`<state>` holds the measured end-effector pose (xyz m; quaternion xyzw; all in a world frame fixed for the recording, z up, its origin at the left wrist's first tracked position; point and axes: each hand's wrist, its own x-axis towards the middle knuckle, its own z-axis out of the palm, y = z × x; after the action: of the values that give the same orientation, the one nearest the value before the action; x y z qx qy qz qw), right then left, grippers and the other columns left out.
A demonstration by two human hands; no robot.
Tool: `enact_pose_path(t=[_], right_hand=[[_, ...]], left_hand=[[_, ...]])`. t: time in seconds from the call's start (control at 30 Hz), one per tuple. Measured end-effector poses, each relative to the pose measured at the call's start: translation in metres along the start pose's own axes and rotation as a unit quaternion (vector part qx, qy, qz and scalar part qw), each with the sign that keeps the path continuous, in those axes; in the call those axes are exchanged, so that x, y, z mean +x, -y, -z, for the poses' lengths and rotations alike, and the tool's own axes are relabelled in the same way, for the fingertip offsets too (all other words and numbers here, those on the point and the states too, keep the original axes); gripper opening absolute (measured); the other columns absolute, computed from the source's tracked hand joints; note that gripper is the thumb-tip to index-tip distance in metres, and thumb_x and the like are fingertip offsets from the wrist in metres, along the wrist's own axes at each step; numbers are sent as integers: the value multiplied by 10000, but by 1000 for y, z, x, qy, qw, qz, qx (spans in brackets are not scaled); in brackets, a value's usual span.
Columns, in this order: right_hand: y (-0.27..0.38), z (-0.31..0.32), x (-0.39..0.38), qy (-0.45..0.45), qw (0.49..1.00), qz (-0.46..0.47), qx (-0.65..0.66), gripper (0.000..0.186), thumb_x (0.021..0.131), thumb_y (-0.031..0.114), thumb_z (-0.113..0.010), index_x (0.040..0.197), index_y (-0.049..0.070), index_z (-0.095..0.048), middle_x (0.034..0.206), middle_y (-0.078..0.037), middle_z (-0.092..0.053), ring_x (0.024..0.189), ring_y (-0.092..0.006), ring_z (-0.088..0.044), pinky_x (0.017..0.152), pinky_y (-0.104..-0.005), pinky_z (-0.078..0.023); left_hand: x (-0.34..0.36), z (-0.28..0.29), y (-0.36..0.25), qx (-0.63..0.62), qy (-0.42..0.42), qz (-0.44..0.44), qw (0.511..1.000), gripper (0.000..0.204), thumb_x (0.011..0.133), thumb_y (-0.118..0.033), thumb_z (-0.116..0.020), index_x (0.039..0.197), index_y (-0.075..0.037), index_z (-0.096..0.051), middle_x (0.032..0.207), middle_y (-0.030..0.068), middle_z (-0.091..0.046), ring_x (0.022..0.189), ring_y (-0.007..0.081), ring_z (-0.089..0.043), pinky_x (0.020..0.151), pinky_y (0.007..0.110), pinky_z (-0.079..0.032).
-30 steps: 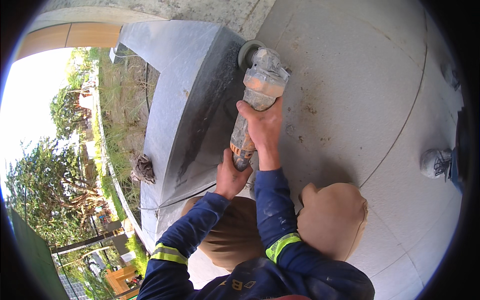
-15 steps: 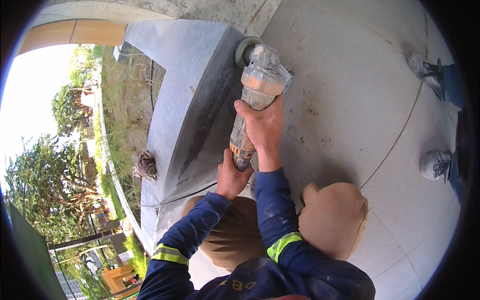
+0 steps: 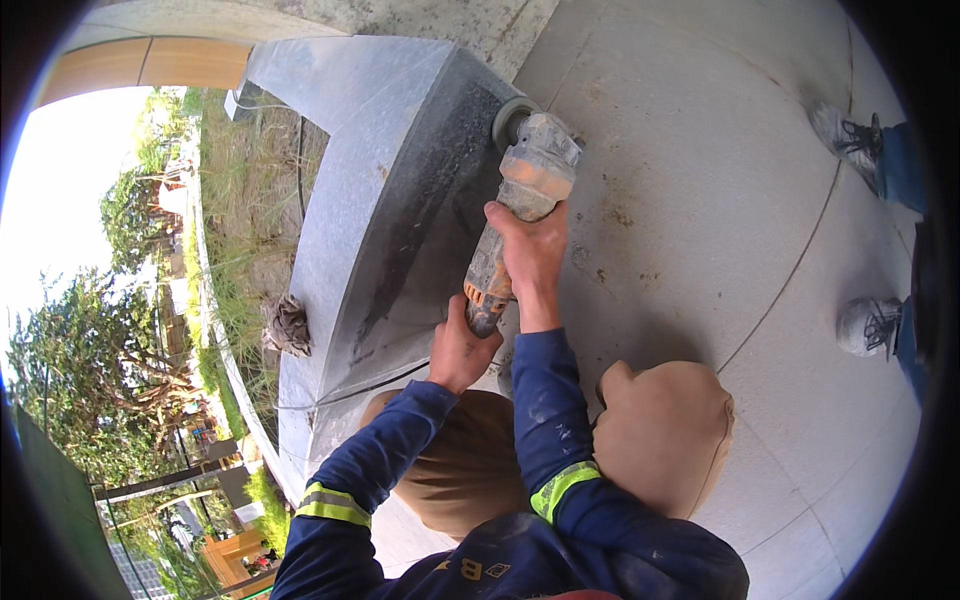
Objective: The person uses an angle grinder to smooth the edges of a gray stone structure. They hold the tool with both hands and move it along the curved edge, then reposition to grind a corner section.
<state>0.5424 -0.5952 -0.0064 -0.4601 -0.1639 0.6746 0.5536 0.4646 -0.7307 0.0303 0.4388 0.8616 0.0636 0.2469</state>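
Gripping the angle grinder (image 3: 530, 190) at the dark side of the grey stone ledge (image 3: 400, 215), with fingers of left hand (image 3: 463, 345) round the tail and right hand (image 3: 535, 250) round the body, glide the disc (image 3: 506, 120) lightly, evenly, well clear of the power cord (image 3: 385, 382)

Grinder (image 3: 530, 188) dusty grey with orange patches. Sleeves (image 3: 552, 400) navy, banded yellow and silver; trousers (image 3: 662, 432) tan. Wall (image 3: 365, 185) blue-grey on top, darker, black-streaked side.

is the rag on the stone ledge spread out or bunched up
Bunched up: the rag forms a crumpled lump at the edge of the stone ledge.
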Motion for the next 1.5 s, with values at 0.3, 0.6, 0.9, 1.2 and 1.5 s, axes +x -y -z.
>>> enact_pose_path(t=[0.3, 0.6, 0.9, 1.2, 1.5], right_hand=[[28, -21, -13, 43, 994, 89, -45, 661, 718, 208, -847, 1202, -37, -469, 1020, -204, -687, 909, -339, -700, 847, -418, -546], [-19, 7, 8, -24, 999, -22, 13, 655, 759, 43, -815, 1306, -28, -462, 1131, -114, -628, 979, -202, -631, 864, -352, -525], [23, -14, -9, 33, 996, 62, -64, 682, 717, 245, -842, 1207, -45, -466, 1046, -219, -679, 926, -354, -693, 849, -421, -543], [-20, 10, 12, -22, 1000, 5, -6, 663, 741, 137, -829, 1259, -63, -466, 1122, -180, -647, 986, -280, -657, 882, -385, -524], [-17, 7, 12, -1, 1000, 13, -6, 647, 757, 101, -825, 1286, -36, -478, 1145, -148, -634, 1004, -247, -637, 895, -374, -513]], left_hand=[[-3, 3, -1, -99, -65, -57, 991, 512, 763, -159, -744, 1167, -31, -458, 933, 273, -703, 904, 469, -682, 754, 488, -543], [7, -2, 2, 24, 35, 23, 999, 547, 749, -210, -751, 1182, -30, -469, 954, 277, -697, 932, 480, -675, 796, 487, -523], [-1, -4, 3, -74, -52, -20, 996, 506, 765, -111, -759, 1175, -16, -477, 962, 229, -718, 908, 385, -726, 768, 428, -557], [6, -3, -5, 12, 47, 17, 999, 590, 773, -234, -743, 1238, -15, -454, 965, 280, -701, 949, 486, -674, 816, 480, -530], [10, -10, 4, 6, 34, 12, 999, 602, 780, -257, -748, 1242, -35, -433, 967, 297, -692, 959, 499, -661, 820, 515, -514]])
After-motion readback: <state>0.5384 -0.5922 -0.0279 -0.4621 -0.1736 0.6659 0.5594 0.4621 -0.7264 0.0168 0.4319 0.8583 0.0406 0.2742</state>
